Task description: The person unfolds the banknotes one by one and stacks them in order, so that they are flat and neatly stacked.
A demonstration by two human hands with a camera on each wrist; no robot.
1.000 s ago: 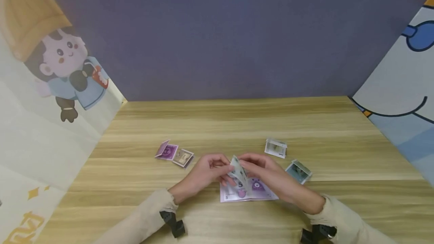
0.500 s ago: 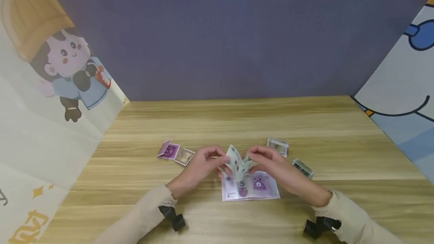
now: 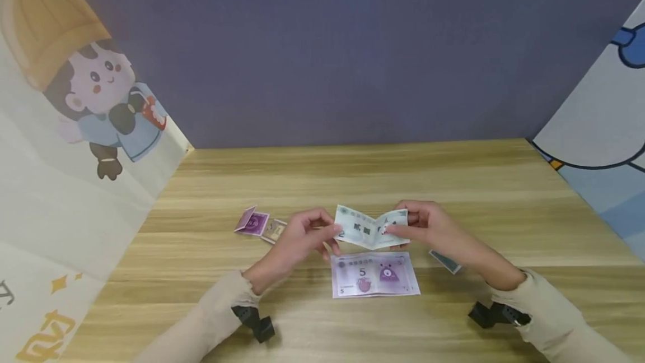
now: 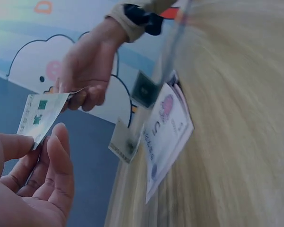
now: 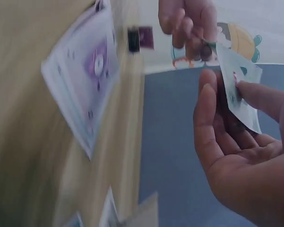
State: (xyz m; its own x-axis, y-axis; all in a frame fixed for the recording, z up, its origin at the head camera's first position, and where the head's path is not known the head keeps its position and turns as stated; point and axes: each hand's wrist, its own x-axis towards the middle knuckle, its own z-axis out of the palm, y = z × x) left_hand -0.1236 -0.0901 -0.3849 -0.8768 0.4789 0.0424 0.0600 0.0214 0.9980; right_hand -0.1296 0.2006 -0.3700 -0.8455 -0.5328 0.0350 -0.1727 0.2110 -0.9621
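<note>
A pale green play banknote [image 3: 361, 227] marked 2 is held up between both hands, creased down its middle. My left hand [image 3: 307, 232] pinches its left end between thumb and fingers. At the other end my right hand [image 3: 434, 226] grips it, thumb on the printed face and fingers behind, as the right wrist view also shows. Just below lies a purple play banknote [image 3: 375, 276] marked 5, unfolded on the wooden table [image 3: 282, 318]; in the left wrist view it looks like more than one layer.
To the left lie a folded magenta note [image 3: 253, 223] and a folded brown note [image 3: 274, 230], partly behind the left hand. A dark green folded note [image 3: 445, 261] lies under the right forearm. The left wrist view shows a pale folded note [image 4: 125, 142]. A dark wall [image 3: 322, 55] stands behind.
The green note has gone from folded to spread open as the right hand moved right and upward. The left hand has risen slightly. The purple note is now uncovered.
</note>
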